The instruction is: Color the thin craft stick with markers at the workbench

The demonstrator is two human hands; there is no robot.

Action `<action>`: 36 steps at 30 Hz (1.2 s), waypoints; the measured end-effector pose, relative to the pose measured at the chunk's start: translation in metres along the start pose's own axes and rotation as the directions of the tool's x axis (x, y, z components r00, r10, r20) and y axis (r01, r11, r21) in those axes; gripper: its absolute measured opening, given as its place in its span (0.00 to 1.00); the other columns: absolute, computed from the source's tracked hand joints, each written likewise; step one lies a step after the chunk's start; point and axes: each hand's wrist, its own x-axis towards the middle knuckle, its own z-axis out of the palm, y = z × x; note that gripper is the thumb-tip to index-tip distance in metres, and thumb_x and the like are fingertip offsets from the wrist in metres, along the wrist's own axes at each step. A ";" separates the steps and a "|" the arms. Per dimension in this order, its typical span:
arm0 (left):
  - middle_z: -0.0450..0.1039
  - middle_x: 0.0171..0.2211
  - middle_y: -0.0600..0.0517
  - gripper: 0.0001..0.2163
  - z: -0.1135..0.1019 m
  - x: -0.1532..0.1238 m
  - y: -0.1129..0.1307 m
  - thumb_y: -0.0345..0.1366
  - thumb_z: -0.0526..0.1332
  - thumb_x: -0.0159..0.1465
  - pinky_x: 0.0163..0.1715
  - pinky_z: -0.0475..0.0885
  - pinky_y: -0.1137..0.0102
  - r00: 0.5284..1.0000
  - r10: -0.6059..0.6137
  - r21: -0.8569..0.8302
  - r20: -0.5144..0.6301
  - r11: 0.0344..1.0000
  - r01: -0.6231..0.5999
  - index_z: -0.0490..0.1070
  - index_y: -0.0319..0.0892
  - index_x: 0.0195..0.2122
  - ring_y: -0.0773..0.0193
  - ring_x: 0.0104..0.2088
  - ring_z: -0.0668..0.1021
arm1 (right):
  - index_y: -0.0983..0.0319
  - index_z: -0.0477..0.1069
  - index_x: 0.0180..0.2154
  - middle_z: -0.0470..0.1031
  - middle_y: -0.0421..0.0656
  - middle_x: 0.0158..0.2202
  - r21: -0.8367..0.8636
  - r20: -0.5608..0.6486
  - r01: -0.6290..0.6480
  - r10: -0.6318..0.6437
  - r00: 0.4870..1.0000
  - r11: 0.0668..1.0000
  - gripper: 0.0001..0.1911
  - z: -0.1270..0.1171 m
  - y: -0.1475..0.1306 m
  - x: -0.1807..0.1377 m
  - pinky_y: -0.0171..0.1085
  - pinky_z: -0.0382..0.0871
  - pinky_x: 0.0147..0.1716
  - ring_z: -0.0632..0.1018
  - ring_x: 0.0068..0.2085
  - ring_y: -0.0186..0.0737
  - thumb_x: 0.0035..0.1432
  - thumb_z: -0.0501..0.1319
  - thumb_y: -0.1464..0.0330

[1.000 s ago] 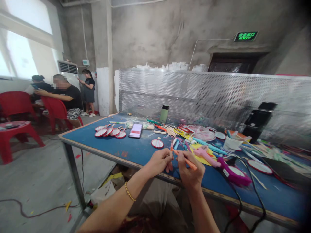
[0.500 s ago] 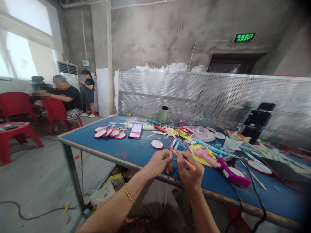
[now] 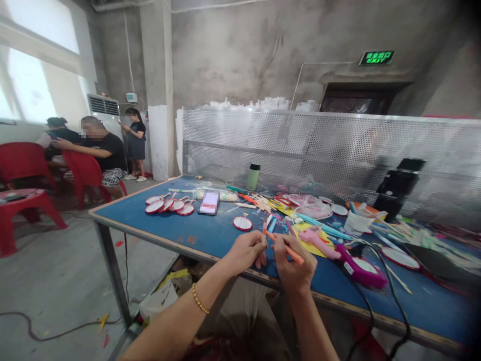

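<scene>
My left hand [image 3: 246, 252] pinches a small flat stick [image 3: 264, 225], partly orange, upright above the table's front edge. In my right hand [image 3: 297, 265] is an orange pen [image 3: 295, 255], its tip pointing left, close beside the stick. Whether the tip touches it I cannot tell. Just beyond my left hand lies a small round paddle with a red rim and white face [image 3: 242, 223]. Several similar red-rimmed paddles [image 3: 165, 205] lie in a group farther left.
On the blue table [image 3: 124, 213] are a phone [image 3: 209, 202], a green bottle [image 3: 253, 177], loose sticks, a white cup [image 3: 358, 222], a pink glue gun [image 3: 317, 240] and a purple device [image 3: 363, 269] with black cables. Behind stands a perforated metal panel [image 3: 233, 135]. People sit at left.
The pen's tip has shifted slightly right, away from the stick. My left hand holds its grip on the stick almost unmoved.
</scene>
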 end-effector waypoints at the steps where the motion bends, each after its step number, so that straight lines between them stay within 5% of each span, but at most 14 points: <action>1: 0.71 0.19 0.56 0.11 0.000 0.000 0.001 0.44 0.57 0.63 0.17 0.63 0.77 1.000 0.000 0.001 0.000 1.000 0.000 0.64 0.42 0.31 0.71 0.16 0.70 | 0.61 0.75 0.30 0.77 0.38 0.23 0.002 0.008 0.005 -0.005 1.000 1.000 0.11 0.000 0.000 0.000 0.29 0.70 0.27 0.76 0.23 0.30 0.64 0.58 0.69; 36: 0.70 0.18 0.57 0.11 0.000 0.000 0.001 0.45 0.58 0.63 0.17 0.63 0.77 1.000 0.000 -0.010 0.002 1.000 0.000 0.64 0.42 0.32 0.70 0.15 0.70 | 0.61 0.75 0.31 0.78 0.39 0.25 0.002 -0.011 -0.037 0.037 0.999 0.999 0.10 0.001 0.003 -0.002 0.29 0.71 0.28 0.76 0.22 0.31 0.64 0.58 0.68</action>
